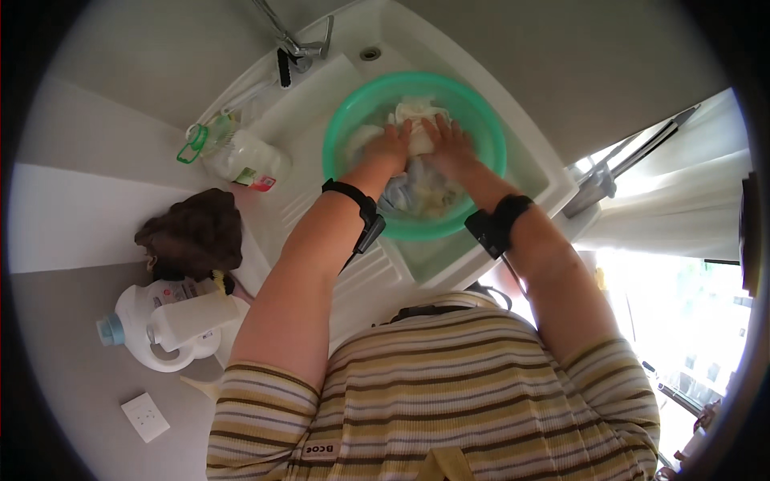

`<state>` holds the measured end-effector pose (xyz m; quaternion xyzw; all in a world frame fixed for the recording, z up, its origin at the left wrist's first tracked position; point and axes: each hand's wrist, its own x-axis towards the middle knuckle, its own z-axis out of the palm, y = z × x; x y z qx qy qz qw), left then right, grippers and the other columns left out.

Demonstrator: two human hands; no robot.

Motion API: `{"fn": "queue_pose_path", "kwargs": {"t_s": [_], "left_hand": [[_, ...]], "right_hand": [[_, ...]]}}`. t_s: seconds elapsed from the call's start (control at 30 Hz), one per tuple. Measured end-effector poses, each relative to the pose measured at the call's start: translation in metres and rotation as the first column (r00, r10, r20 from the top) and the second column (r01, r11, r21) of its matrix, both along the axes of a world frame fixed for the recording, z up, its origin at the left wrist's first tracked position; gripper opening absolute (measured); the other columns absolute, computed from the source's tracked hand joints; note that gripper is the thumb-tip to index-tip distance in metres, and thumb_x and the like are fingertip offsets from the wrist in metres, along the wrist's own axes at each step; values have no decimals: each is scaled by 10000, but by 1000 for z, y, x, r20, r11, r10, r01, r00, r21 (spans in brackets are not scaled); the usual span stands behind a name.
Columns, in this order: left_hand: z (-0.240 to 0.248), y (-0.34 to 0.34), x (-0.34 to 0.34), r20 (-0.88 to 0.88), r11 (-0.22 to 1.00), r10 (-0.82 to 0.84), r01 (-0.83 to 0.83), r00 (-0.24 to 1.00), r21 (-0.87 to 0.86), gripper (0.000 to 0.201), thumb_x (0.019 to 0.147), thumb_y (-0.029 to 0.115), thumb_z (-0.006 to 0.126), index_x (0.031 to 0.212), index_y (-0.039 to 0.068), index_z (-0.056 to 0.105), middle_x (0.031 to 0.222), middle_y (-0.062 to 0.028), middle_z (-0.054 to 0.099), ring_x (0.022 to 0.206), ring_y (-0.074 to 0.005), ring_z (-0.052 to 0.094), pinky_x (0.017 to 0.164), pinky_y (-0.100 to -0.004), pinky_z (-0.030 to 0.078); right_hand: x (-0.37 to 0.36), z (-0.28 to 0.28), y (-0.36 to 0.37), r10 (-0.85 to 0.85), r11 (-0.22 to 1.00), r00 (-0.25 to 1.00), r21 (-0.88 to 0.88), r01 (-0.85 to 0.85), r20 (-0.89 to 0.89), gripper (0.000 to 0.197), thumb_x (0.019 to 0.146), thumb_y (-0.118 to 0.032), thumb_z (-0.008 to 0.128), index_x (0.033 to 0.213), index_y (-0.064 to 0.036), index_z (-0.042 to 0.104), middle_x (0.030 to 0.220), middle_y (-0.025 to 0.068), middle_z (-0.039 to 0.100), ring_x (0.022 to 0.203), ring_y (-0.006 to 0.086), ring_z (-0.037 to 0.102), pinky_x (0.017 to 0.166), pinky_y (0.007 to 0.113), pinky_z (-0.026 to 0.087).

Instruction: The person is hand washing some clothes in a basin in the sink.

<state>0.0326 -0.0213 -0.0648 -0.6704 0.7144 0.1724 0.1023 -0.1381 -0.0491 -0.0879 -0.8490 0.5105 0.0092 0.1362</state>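
Cloth [417, 132], pale and bunched, sits in the round green plastic basin [341, 120] inside the white sink [553, 180]. Left hand [391, 147] and right hand [449, 144] both clench it. Wet, soft fabric; hard scrubbing could slop water over the smooth rim or tip the light basin.

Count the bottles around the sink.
3: a clear bottle with a green cap lying on the sink's left ledge, a white jug and a white bottle lower left. Others may be hidden.
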Motion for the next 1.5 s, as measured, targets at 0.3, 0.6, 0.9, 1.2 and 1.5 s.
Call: {"fn": "queue_pose_path", "kwargs": {"t_s": [0.3, 0.6, 0.9, 1.2, 1.5], "left_hand": [[-26, -5, 5, -84, 1000, 13, -12, 996, 4, 775, 843, 69, 587, 1521, 213, 241, 1476, -188, 334, 1183, -367, 554, 956, -435, 480], [30, -2, 10, -184, 910, 74, -142, 980, -390, 653, 839, 53, 571, 1449, 121, 350, 1197, -186, 604, 1071, -355, 613, 888, -442, 506], [78, 60, -47, -770, 888, -168, -244, 616, -389, 635, 741, 10, 578, 1362, 64, 462, 1130, -175, 623, 1065, -342, 603, 895, -439, 470], [84, 85, -93, -566, 855, -83, -233, 820, -463, 219, 857, 216, 615, 999, 50, 603, 909, -173, 671, 844, -376, 636, 715, -466, 495], [66, 75, -113, -494, 713, -176, -235, 851, -661, 175, 907, 205, 552, 858, 52, 621, 710, -177, 640, 718, -391, 631, 627, -479, 497]], "right_hand": [[1, -29, -5, -23, 978, 1000, 209, 24, -7, 846, 882, -462, 558, 1542, -150, 130, 1594, 144, 144, 1462, 362, 139, 1172, 486, 179], [-3, -8, -20, -234, 894, 925, 440, 83, 301, 774, 837, -409, 631, 1464, -71, 326, 1504, 158, 328, 1359, 341, 349, 1132, 435, 286], [-2, 44, 26, -974, 221, -158, 553, -803, 159, 870, 853, -690, 534, 1369, 6, 449, 1289, 182, 561, 1186, 370, 548, 1022, 481, 439], [3, 22, 34, -867, 465, -361, 818, -340, 343, 424, 926, -461, 566, 1079, -68, 607, 977, 113, 660, 826, 297, 635, 747, 455, 530], [-13, 19, 22, -838, 538, -167, 839, -86, 520, 309, 945, -340, 541, 1122, -89, 569, 1100, 84, 598, 933, 254, 591, 824, 464, 499]]}}
